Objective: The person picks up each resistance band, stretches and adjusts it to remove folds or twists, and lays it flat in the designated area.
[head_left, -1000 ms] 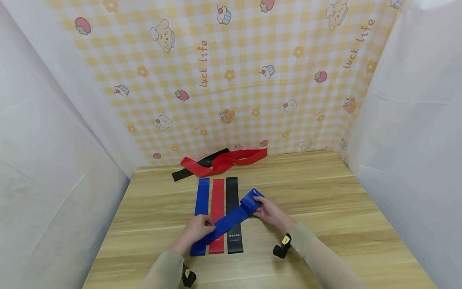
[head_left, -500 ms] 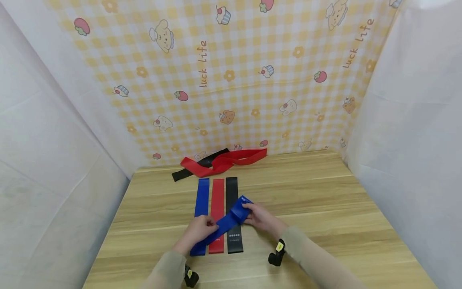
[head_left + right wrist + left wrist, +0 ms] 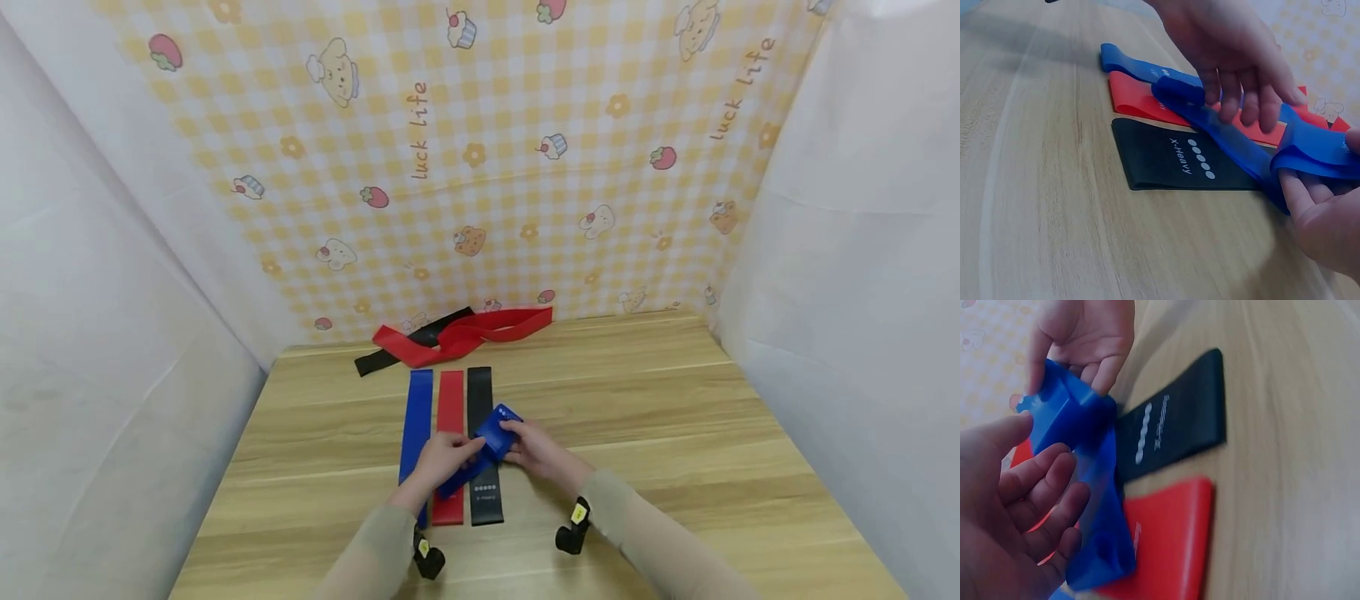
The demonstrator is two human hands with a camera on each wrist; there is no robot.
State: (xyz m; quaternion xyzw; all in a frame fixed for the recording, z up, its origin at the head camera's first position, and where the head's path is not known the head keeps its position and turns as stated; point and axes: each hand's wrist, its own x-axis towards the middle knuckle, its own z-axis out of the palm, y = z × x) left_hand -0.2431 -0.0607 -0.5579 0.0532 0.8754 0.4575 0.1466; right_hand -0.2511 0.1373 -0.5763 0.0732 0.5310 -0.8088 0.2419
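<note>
My right hand [image 3: 538,454] grips the folded end of a blue resistance band [image 3: 495,429], thumb on top and fingers beneath. The band's loose tail slants down to the left, over the red and black bands. Close beside the fold is my left hand [image 3: 442,460]; in the right wrist view its fingers [image 3: 1247,100] hang loosely and its thumb tip is by the band's edge. Whether the thumb touches it I cannot tell. Under the hands lie a flat blue band [image 3: 417,412], a red band [image 3: 452,404] and a black band [image 3: 486,500] marked X-Heavy, side by side.
At the back of the wooden table [image 3: 637,417], a loose red band [image 3: 465,337] lies across another black band [image 3: 375,362]. A yellow checked cloth [image 3: 480,192] hangs behind, with white cloth walls [image 3: 847,275] at both sides.
The right hand brought the folded blue band left and slightly down, then stayed there. The left hand left the tail's lower part and moved right and up to the fold.
</note>
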